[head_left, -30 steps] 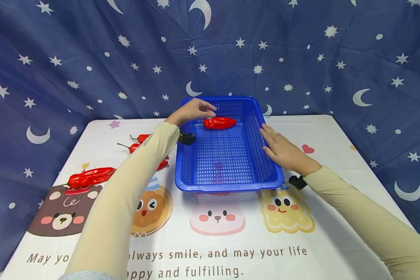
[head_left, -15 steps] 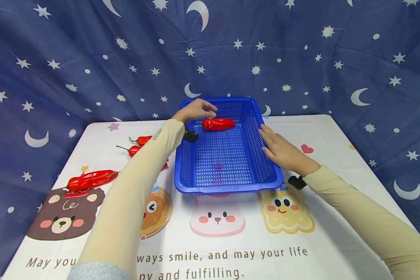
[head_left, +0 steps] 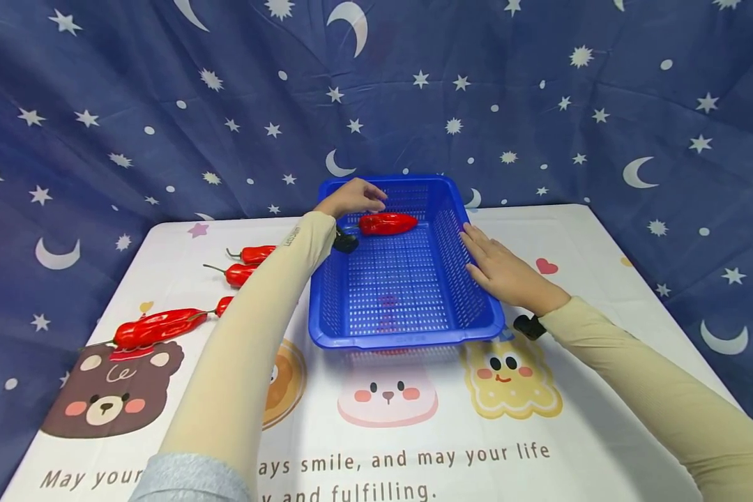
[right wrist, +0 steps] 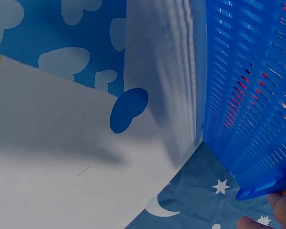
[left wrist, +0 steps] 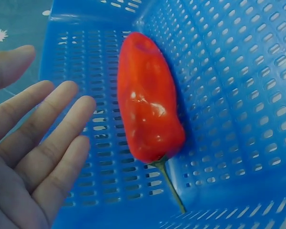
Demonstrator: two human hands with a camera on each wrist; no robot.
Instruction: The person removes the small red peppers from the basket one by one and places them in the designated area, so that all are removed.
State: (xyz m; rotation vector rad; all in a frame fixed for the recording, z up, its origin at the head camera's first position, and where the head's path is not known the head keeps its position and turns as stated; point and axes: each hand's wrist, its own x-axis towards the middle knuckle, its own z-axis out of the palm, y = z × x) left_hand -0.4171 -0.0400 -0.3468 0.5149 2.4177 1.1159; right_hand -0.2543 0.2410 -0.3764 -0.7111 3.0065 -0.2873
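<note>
A blue plastic basket [head_left: 408, 339] with slotted walls stands on the table. One glossy red pepper [head_left: 388, 224] lies along its far side; the left wrist view shows the pepper [left wrist: 150, 100] with its green stem. My left hand [head_left: 354, 196] hovers over the basket's far left part, just above this pepper. Its fingers [left wrist: 62, 112] are loosely spread, apart from the pepper and holding nothing. My right hand [head_left: 508, 272] rests on the basket's right rim with straight fingers. In the right wrist view only a few fingertips [right wrist: 283, 207] show beside the rim.
Several more red peppers lie left of the basket, among them one near the bear print [head_left: 160, 328] and another farther back [head_left: 255, 254]. My left forearm [head_left: 245, 348] partly covers this group. A blue star-patterned curtain [head_left: 376, 84] hangs behind the table.
My left forearm has swung slightly to the right, uncovering more of the peppers on the table. The left hand stays over the basket; my right hand and the pepper inside keep their places.
</note>
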